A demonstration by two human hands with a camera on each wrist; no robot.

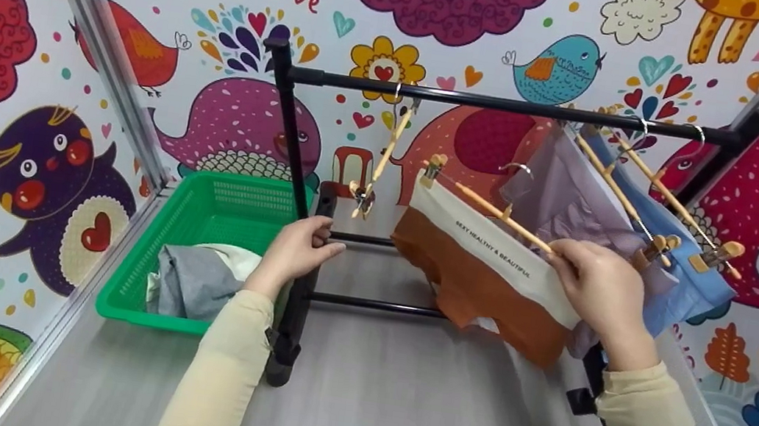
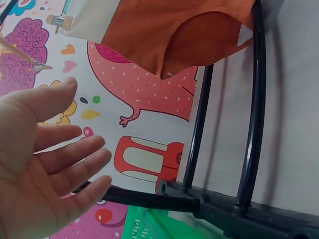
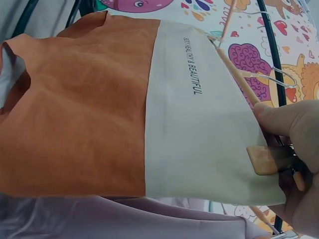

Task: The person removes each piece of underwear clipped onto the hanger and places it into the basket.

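Observation:
My right hand (image 1: 595, 288) grips the right end of a wooden clip hanger (image 1: 498, 215), close by its clip (image 3: 262, 160). From this hanger hang brown briefs (image 1: 488, 288) with a cream waistband lettered in black. In the head view the hanger's metal hook (image 1: 518, 167) shows below the rack's top bar (image 1: 477, 100). My left hand (image 1: 296, 250), fingers relaxed and holding nothing, is by the rack's left upright (image 1: 293, 141). In the left wrist view its palm (image 2: 30, 184) and spread fingers lie below the briefs.
Another clip hanger (image 1: 393, 144) without a garment hangs left on the bar. Lilac (image 1: 577, 181) and blue garments (image 1: 687, 293) hang at the right. A green basket (image 1: 134, 268) on the left holds grey and white cloth (image 1: 195, 284). Patterned walls enclose the table (image 1: 383, 399).

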